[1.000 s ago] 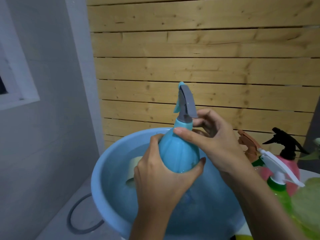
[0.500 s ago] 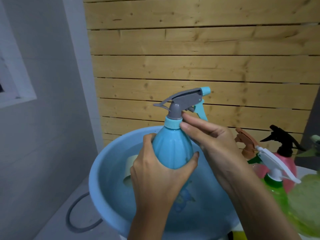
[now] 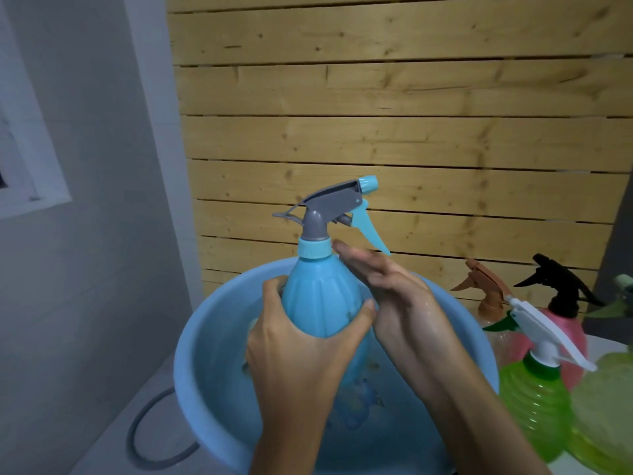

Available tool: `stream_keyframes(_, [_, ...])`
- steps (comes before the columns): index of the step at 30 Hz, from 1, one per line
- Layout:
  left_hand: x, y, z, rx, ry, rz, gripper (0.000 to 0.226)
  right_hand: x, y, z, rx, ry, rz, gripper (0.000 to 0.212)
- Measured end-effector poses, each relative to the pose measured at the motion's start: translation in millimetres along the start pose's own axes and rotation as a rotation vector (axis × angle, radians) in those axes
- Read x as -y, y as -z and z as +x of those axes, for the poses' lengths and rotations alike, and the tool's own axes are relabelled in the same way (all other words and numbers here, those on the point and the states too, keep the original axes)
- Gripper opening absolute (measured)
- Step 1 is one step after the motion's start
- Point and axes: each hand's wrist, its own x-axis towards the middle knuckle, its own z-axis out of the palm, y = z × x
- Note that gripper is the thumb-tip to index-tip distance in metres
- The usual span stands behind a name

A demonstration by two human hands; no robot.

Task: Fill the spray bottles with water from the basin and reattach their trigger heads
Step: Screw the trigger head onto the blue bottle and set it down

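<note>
Head camera looking down at two bare forearms that reach up from the bottom edge. The left hand (image 3: 294, 347) grips the round belly of a blue spray bottle (image 3: 322, 299). Its fingers curl round the left side and its thumb presses the right side. The bottle stands upright, lifted over a pale blue basin (image 3: 191, 337), and its lower part is hidden behind the hand. A grey trigger head (image 3: 332, 207) sits on the bottle's neck above a light blue collar. Its nozzle and light blue lever point to the right.

The right hand (image 3: 400, 303) lies against the bottle's right shoulder. Its fingers are straight and pressed together, and the fingertips touch just under the collar. They do not curl round anything. The skin looks wet.

The basin fills the lower middle of the view beneath both hands, with water inside and a faint blue pattern on its floor. A grey hose (image 3: 150, 440) loops on the pale surface to the basin's left.

Right of the basin stand more bottles, close together. Nearest is a green bottle (image 3: 534, 399) with a white trigger head (image 3: 541, 327). A blurred yellow-green shape (image 3: 606, 399) sits at the right edge. Behind are a pink bottle (image 3: 568, 337) with a black trigger head (image 3: 555, 286) and a clear bottle with a brown trigger head (image 3: 483, 286).

Farthest back, a wall of horizontal wooden slats (image 3: 411, 114) spans the view. A grey wall with a white window frame (image 3: 30, 166) is at the left.
</note>
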Motion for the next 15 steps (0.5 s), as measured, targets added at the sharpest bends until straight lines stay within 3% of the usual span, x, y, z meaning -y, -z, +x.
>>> stream_keyframes(3, [2,1,2,0.007,-0.003,-0.037,0.07,4,10,7,-0.103,-0.036,0.06,0.02])
stream_keyframes(6, [4,1,2,0.041,-0.012,-0.051,0.069,18,14,8,-0.029,0.004,0.151,0.035])
stream_keyframes(15, [5,0,2,0.078,-0.005,0.026,0.073,28,2,2,0.185,0.088,-0.189,0.038])
